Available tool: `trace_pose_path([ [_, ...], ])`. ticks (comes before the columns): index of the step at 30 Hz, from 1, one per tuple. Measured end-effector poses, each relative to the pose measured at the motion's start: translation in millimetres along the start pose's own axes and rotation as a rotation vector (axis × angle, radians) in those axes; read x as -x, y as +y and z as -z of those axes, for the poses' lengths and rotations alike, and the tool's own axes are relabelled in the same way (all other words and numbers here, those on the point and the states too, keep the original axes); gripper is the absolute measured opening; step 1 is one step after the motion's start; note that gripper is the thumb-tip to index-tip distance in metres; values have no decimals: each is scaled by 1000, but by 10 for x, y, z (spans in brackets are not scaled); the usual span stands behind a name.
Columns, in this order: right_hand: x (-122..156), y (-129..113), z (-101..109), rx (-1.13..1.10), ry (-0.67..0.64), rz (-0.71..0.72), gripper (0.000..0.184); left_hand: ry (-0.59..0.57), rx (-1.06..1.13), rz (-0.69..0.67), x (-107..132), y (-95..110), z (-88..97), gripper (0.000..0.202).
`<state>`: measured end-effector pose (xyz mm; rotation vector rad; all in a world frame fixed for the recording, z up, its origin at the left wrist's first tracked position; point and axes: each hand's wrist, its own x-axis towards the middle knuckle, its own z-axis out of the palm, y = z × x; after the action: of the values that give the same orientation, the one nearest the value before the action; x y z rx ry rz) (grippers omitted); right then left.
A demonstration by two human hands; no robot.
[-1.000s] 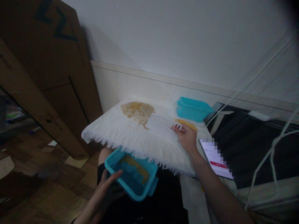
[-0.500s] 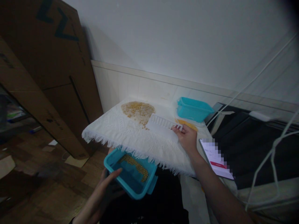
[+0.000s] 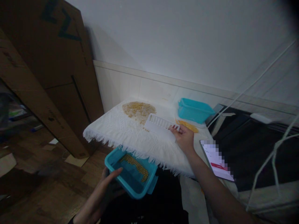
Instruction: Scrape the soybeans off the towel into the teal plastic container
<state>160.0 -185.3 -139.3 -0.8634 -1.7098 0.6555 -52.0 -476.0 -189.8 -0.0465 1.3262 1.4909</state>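
Observation:
My left hand grips a teal plastic bin at its left side, thumb over the rim. The bin is held just below the fringed edge of a white cloth. Yellow-brown beans, like soybeans, lie in a band inside it. My right hand pinches the right end of a white plastic piece with a row of slots along its top. That piece is over the cloth, its left end beside a spread pile of similar beans. Fingers of my left hand under the bin are hidden.
A second teal bin stands at the back right by the wall, with an orange-yellow patch before it. To the right lie a lit tablet-like screen and white cables. A tall cardboard box stands at the left.
My right hand has shifted slightly left with the white slotted piece, toward the bean pile's front edge. The held bin stays nearly in place.

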Motion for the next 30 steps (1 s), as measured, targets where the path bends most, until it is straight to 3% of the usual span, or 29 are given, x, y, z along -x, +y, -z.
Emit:
trace_pose_path([
  [21,99,-105,-11,-77,-91,6,36,6,-20,52,21,89,-1,123],
  [30,162,-136,-21,-54,-127,113,36,-31,32,40,27,49,-17,110],
])
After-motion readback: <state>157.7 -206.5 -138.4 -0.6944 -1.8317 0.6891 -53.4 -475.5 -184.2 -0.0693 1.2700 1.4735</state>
